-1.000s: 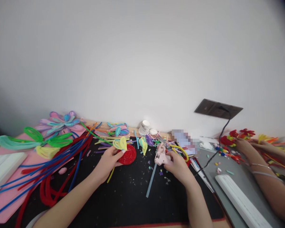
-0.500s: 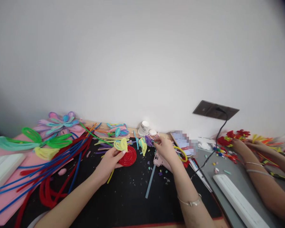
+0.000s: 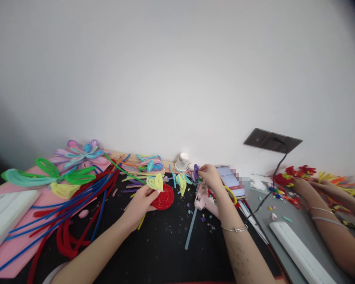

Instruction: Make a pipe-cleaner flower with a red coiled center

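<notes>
Head view: the right hand (image 3: 211, 176) has left the pale pink plastic glue gun (image 3: 206, 202), gripped a second ago, and moved to a small purple petal-shaped loop of fuzzy stem (image 3: 196, 170), which now sits farther right, at its fingertips. Fingers nearly together; the loop appears pinched, though the contact is partly hidden. Reading: work has passed from glue gun to loose petal. The gun lies below the right wrist, its translucent glue stick (image 3: 191, 228) projecting across the black mat (image 3: 165, 246). Left hand (image 3: 140, 205) unchanged: thumb and fingers closed on the flat round red coiled disc (image 3: 165, 197) and the pale yellow looped fuzzy-stem petal (image 3: 155, 182), over the mat's middle. Disc looks evenly wound, rings visible, outline near circular. The yellow petal overlaps its upper left edge, nested loops full and soft; whether the two are joined cannot be told. A yellow-and-pale-green looped petal (image 3: 182, 184) lies between the hands.
</notes>
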Demonstrator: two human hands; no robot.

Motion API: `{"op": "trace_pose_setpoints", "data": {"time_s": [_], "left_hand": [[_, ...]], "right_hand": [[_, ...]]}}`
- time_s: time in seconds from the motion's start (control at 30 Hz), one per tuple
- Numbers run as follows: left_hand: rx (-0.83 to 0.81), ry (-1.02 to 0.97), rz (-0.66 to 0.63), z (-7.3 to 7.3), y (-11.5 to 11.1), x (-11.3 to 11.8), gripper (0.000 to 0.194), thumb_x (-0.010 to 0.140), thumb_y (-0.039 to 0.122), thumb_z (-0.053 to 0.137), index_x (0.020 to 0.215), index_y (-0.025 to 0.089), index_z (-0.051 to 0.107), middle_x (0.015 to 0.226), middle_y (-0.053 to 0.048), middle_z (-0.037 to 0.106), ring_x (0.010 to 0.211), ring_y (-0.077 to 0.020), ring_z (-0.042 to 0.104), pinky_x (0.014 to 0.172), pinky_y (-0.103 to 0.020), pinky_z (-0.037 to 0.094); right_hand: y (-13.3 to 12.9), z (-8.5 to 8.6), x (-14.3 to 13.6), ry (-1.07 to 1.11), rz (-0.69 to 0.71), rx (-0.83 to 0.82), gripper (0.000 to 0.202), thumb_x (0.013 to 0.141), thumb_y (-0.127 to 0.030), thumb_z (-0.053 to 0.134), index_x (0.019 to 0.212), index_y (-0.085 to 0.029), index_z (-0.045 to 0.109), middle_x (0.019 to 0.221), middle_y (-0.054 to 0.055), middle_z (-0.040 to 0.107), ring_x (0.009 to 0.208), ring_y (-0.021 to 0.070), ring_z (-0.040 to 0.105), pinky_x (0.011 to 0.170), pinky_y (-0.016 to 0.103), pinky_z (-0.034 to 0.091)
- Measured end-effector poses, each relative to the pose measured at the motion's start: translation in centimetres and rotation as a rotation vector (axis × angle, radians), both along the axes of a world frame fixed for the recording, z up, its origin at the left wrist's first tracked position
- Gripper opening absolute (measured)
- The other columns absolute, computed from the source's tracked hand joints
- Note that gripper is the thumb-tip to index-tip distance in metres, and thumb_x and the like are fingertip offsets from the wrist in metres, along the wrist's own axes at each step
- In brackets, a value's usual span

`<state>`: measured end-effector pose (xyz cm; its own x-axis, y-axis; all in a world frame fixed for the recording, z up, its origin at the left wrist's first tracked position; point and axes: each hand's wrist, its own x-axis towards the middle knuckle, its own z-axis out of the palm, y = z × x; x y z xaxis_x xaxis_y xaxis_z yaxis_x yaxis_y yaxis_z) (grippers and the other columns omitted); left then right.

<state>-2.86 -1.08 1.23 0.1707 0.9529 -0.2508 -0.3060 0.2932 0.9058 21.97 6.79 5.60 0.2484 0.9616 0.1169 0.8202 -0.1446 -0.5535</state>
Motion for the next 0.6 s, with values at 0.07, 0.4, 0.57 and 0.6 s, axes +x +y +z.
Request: {"op": "trace_pose_setpoints", "data": {"time_s": [0.07, 0.4, 0.57, 0.6], "left_hand": [[-0.001, 0.008, -0.004, 0.0, 0.0, 0.0, 0.042, 0.070, 0.038, 0.071, 0.105, 0.018, 0.060, 0.112, -0.011, 0.068, 0.098, -0.0257, 0.066, 0.073, -0.036, 0.058], [0.001, 0.027, -0.015, -0.1, -0.1, 0.2, 0.045, 0.070, 0.039, 0.071, 0.108, 0.017, 0.059, 0.112, -0.011, 0.068, 0.099, -0.0272, 0.065, 0.072, -0.036, 0.057], [0.001, 0.036, -0.053, 0.1, -0.4, 0.4, 0.045, 0.066, 0.040, 0.074, 0.103, 0.017, 0.062, 0.108, -0.012, 0.070, 0.094, -0.0283, 0.067, 0.070, -0.038, 0.057], [0.005, 0.038, -0.067, 0.1, -0.4, 0.4, 0.045, 0.066, 0.039, 0.073, 0.103, 0.017, 0.062, 0.107, -0.012, 0.071, 0.092, -0.0280, 0.068, 0.070, -0.039, 0.057]], "right_hand": [[-0.4, 0.5, 0.2, 0.064, 0.010, 0.007, 0.014, 0.064, -0.015, 0.057, 0.076, -0.015, 0.065, 0.067, 0.005, 0.069, 0.068, 0.0177, 0.063, 0.061, 0.024, 0.041], [-5.4, 1.9, -4.1, 0.665, 0.318, 0.041, 0.015, 0.065, -0.019, 0.055, 0.079, -0.016, 0.058, 0.071, 0.001, 0.065, 0.063, 0.0128, 0.061, 0.058, 0.022, 0.047], [-7.5, 0.7, -6.4, 0.916, 0.429, -0.069, 0.029, 0.067, -0.016, 0.053, 0.095, -0.019, 0.055, 0.067, -0.004, 0.060, 0.058, 0.0125, 0.063, 0.056, 0.024, 0.050], [-7.8, 0.5, -6.7, 0.898, 0.441, -0.088, 0.023, 0.068, -0.017, 0.053, 0.091, -0.018, 0.055, 0.065, -0.004, 0.059, 0.057, 0.0123, 0.062, 0.055, 0.024, 0.050]]}}
